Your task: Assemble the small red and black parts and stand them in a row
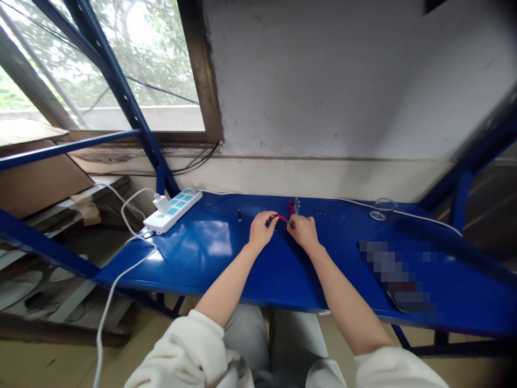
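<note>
My left hand (261,230) is pinched round one end of a thin red pen-like stick (282,218) above the blue table. My right hand (304,230) grips the stick's other end, which looks greyish or clear; the fingers hide much of it. The exact kind of the stick is too small to make out. Just behind my right hand are small red pieces (291,206) and a cluster of clear pieces (297,206). A short black piece with a pale lower end (239,215) is left of my left hand.
The blue table (218,275) bears a white power strip (173,210) with a plugged-in charger (161,202) at left. Tiny clear parts (321,211) lie right of my hands. Farther right are a coiled clear cable (378,214) and a pixelated dark flat object (398,280).
</note>
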Demonstrator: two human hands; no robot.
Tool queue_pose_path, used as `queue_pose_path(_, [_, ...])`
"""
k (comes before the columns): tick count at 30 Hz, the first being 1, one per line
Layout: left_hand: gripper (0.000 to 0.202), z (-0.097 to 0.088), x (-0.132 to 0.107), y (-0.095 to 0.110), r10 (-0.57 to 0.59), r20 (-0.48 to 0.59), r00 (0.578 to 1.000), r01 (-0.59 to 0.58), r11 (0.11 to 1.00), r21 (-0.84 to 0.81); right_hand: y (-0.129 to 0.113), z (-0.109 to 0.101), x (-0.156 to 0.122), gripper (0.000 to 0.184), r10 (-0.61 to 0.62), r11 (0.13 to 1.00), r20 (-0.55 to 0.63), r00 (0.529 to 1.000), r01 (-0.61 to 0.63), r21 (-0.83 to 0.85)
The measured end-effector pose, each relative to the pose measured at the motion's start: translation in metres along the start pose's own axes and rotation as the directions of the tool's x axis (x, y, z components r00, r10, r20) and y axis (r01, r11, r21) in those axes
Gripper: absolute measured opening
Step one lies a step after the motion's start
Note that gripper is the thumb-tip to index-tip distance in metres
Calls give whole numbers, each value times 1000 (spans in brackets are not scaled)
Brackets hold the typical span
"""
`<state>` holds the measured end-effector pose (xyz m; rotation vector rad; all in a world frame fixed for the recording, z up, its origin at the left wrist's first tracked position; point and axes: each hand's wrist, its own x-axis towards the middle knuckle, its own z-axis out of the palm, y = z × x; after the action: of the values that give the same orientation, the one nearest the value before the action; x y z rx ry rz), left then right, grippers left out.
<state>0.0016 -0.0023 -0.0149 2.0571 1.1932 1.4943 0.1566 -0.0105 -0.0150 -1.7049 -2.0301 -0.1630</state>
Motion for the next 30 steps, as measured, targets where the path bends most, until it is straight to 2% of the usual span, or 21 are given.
queue_pose_path(3, [23, -4, -1, 5, 61, 17, 998, -61, 998, 19, -3, -2, 1, 7, -5, 1000, -15, 1000, 5, -15])
queue_pose_path(11, [21, -6, -2, 2, 84, 92, 992, -89, 995, 54, -10, -3, 3, 9, -60, 998, -50, 997, 61, 20])
queue_pose_path(23, [20, -5, -3, -4, 57, 113, 992, -63, 997, 48, -14, 1, 4, 11, -76, 989, -32, 997, 79, 122])
queue_pose_path(28, [20, -7, -1, 1, 79, 95, 992, -81, 996, 21, -14, 5, 6, 11, -86, 948, -22, 996, 89, 306])
queue_pose_path(30, [21, -17, 2, 2, 67, 10, 998, -67, 998, 11, -15, 7, 6, 12, -52, 903, -17, 999, 54, 427])
